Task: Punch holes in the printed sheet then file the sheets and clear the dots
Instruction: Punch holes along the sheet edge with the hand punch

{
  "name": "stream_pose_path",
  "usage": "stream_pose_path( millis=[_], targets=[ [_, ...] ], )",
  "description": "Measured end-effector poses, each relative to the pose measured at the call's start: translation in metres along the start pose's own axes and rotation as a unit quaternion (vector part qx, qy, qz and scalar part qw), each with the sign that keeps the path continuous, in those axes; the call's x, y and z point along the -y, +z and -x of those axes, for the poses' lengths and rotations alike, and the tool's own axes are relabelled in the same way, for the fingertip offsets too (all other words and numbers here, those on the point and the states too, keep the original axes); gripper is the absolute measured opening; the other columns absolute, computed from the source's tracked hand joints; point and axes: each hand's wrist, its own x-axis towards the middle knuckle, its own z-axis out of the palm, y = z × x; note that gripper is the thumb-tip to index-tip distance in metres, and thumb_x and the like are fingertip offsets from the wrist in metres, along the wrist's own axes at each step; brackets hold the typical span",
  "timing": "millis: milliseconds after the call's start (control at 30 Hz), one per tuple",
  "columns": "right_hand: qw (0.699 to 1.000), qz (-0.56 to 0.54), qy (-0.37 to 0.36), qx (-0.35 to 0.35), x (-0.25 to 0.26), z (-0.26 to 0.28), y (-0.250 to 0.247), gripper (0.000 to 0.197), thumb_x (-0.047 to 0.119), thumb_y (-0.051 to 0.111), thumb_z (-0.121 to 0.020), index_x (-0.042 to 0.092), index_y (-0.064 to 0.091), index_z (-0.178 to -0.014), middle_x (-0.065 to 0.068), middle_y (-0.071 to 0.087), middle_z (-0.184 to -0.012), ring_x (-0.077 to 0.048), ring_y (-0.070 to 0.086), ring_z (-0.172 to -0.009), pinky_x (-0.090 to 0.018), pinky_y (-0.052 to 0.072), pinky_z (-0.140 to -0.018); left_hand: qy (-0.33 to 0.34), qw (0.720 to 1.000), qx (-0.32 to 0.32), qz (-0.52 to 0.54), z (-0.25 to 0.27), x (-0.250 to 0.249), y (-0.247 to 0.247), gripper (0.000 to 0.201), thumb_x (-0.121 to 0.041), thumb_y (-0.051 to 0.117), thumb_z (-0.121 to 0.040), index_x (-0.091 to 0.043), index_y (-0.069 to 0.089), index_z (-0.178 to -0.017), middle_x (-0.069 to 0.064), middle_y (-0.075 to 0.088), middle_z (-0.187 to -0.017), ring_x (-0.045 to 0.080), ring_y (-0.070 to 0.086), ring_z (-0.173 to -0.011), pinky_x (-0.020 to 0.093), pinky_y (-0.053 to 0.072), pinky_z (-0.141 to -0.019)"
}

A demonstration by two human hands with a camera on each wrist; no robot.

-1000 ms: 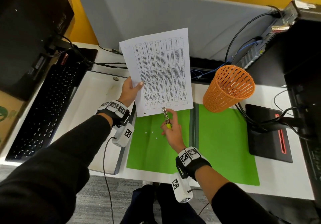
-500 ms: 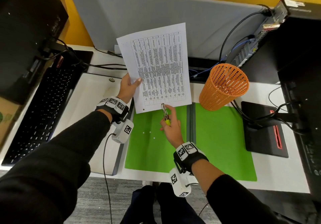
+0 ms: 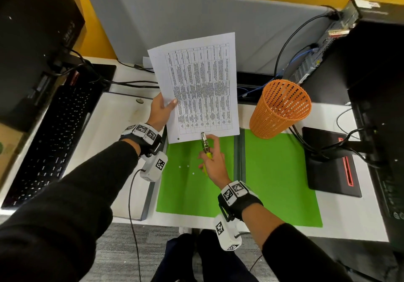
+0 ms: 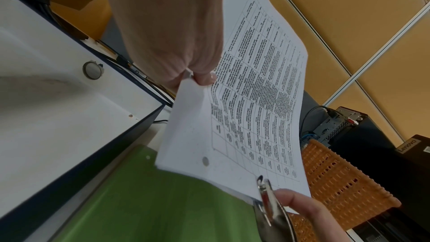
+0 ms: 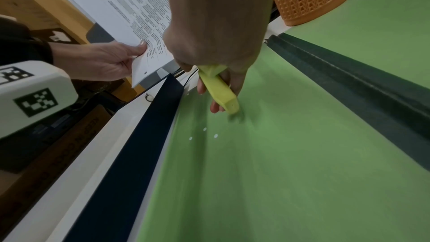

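Observation:
My left hand [image 3: 160, 111] pinches the left edge of the printed sheet [image 3: 201, 84], holding it raised over the open green folder [image 3: 192, 185]. One punched hole [image 3: 178, 138] shows near the sheet's lower left corner. My right hand [image 3: 213, 161] grips a metal hole punch [image 3: 204, 144] with yellow handles [image 5: 218, 87]; its head sits on the sheet's bottom edge near the middle [image 4: 261, 183]. Three white paper dots [image 3: 187, 169] lie on the folder's left leaf below the sheet.
An orange mesh basket [image 3: 279, 111] stands at the folder's far right corner. A black keyboard [image 3: 50, 137] and monitor lie to the left, a monitor base [image 3: 332, 163] with cables to the right. A grey partition [image 3: 196, 19] runs behind the desk.
The sheet and both hands keep nearly the same pose. The punch stays at the sheet's bottom edge; the head view has shifted slightly.

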Motion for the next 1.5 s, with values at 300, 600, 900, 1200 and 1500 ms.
stream_pose_path(
  millis=[300, 600, 900, 1200, 1500],
  targets=[
    [1.0, 0.004, -0.007, -0.026, -0.001, 0.002, 0.0, 0.055, -0.001, 0.05, -0.086, 0.043, 0.037, -0.118, -0.023, 0.056, -0.091, -0.028, 0.055, -0.069, -0.044, 0.055, -0.058, -0.007, 1.0, -0.01, -0.004, 0.003, -0.007, 0.0, 0.04, -0.002, 0.055, -0.092, 0.004, 0.046, -0.131, 0.021, 0.056, -0.131, 0.033, 0.056, -0.12, 0.053, 0.045, -0.102],
    [0.996, 0.03, 0.084, -0.029, -0.019, -0.013, -0.013, 0.022, 0.008, 0.051, -0.09, 0.01, 0.044, -0.11, -0.024, 0.054, -0.112, -0.028, 0.06, -0.077, -0.006, 0.043, -0.044, -0.021, 0.999, -0.013, -0.029, 0.0, -0.009, -0.015, 0.04, -0.003, 0.056, -0.092, 0.007, 0.047, -0.13, 0.02, 0.057, -0.13, 0.03, 0.057, -0.12, 0.049, 0.046, -0.101],
    [0.99, 0.063, 0.109, -0.058, -0.018, -0.033, -0.023, 0.022, 0.014, 0.048, -0.092, 0.006, 0.055, -0.112, -0.025, 0.057, -0.112, -0.021, 0.058, -0.069, -0.017, 0.047, -0.053, -0.034, 0.999, -0.022, -0.018, -0.003, -0.01, -0.013, 0.039, -0.002, 0.055, -0.092, 0.007, 0.047, -0.129, 0.021, 0.058, -0.129, 0.031, 0.058, -0.117, 0.047, 0.048, -0.099],
    [0.985, 0.09, 0.139, -0.05, -0.017, -0.033, -0.029, 0.042, 0.021, 0.048, -0.094, 0.004, 0.044, -0.132, -0.024, 0.047, -0.119, -0.023, 0.054, -0.084, -0.039, 0.056, -0.075, -0.037, 0.999, -0.027, -0.018, -0.005, -0.013, -0.021, 0.038, -0.003, 0.054, -0.092, 0.008, 0.047, -0.128, 0.023, 0.057, -0.128, 0.033, 0.058, -0.117, 0.046, 0.049, -0.097],
    [0.986, 0.082, 0.137, -0.049, -0.022, -0.035, -0.025, 0.035, 0.021, 0.046, -0.095, 0.005, 0.048, -0.126, -0.024, 0.05, -0.113, -0.025, 0.051, -0.083, -0.044, 0.055, -0.08, -0.04, 0.999, -0.014, -0.017, -0.006, -0.014, -0.025, 0.039, -0.003, 0.054, -0.092, 0.007, 0.047, -0.129, 0.023, 0.057, -0.129, 0.034, 0.057, -0.117, 0.053, 0.046, -0.099]
  ],
)
